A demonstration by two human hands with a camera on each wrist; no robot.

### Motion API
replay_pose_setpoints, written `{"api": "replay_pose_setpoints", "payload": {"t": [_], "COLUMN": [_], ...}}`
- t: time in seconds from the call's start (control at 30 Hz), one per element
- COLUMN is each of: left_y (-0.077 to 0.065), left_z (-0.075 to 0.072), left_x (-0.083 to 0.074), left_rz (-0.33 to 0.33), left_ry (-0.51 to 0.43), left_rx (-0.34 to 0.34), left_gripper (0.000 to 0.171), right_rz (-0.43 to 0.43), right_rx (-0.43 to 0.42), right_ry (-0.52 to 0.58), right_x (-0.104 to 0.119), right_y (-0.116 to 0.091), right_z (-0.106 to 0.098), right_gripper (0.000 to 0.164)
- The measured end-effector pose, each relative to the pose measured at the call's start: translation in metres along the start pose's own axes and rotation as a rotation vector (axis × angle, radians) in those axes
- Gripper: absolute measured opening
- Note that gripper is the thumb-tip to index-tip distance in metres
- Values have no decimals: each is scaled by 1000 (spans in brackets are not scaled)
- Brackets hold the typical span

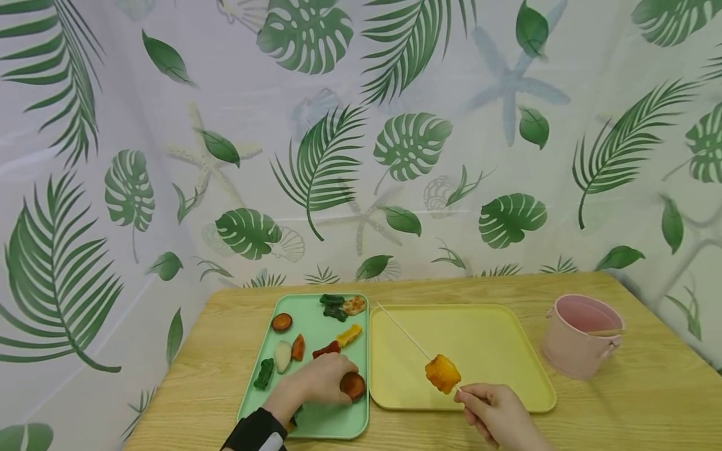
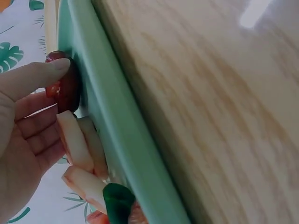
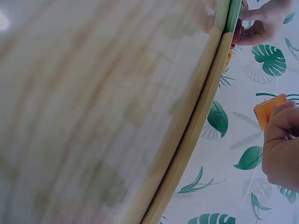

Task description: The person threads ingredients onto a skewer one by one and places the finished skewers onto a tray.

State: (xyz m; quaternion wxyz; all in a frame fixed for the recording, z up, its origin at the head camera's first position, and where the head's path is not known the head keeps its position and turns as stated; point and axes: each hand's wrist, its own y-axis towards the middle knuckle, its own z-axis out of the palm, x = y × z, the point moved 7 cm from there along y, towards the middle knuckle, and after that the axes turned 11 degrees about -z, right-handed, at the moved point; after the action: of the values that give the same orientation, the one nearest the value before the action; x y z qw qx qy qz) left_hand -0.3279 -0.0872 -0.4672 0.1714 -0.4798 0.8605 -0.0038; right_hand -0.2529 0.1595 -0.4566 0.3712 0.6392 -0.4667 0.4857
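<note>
A thin wooden skewer [image 1: 403, 330] with one ridged yellow-orange food piece [image 1: 442, 374] threaded near its lower end is pinched in my right hand [image 1: 493, 410], over the yellow tray's front edge. My left hand [image 1: 318, 379] reaches down into the green tray [image 1: 324, 429]. Its thumb and fingers pinch a dark red food piece [image 2: 69, 86], also visible at the fingertips in the right wrist view. Beside that hand lies a round brown-orange slice [image 1: 352, 386]. Pale slices [image 2: 74, 142] sit under the fingers in the left wrist view.
The green tray also holds a second round slice [image 1: 281, 322], a white oval piece [image 1: 282, 356], a yellow strip [image 1: 349, 335], and dark green pieces [image 1: 263, 374]. The yellow tray [image 1: 485, 319] adjoins it. A pink bucket [image 1: 575, 351] with a wooden stick stands at the right.
</note>
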Motion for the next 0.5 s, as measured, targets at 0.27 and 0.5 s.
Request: {"api": "replay_pose_setpoints", "payload": {"t": [0.27,0.5], "left_y": [-8,-14], "left_z": [-27,-50], "left_x": [8,12], "left_rz": [-42,-31], "left_ry": [-288,-471], "left_rx": [-79,-189], "left_gripper": [49,48], "right_rz": [-36,-132], "right_rx": [13,92], "right_ry": [-36,-170], "right_x": [6,14], "right_y": [-4,-11], "right_z": [-1,-2], "right_gripper": [28,26]}}
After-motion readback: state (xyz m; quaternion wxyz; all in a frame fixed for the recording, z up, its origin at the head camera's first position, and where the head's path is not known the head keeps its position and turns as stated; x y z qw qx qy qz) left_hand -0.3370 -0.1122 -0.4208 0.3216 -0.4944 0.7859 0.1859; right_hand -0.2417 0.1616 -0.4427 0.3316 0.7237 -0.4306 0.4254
